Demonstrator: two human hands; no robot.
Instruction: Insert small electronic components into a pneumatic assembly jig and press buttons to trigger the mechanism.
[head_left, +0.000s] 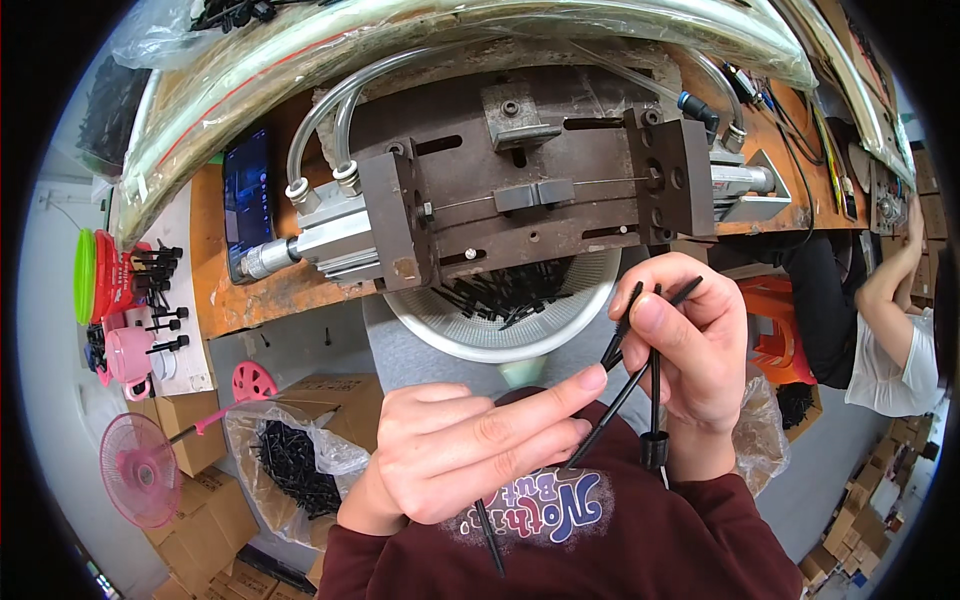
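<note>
Right hand (700, 345) clamped on several slim black rods (656, 405), thumb against fingers, over maroon sweatshirt (690, 545). Left hand (460, 450) just beside, curled around another black rod (489, 540), end jutting below; fingertip contact with the right's rods hard to tell. White basket (490, 354) beyond holds black parts (510, 295).
</note>
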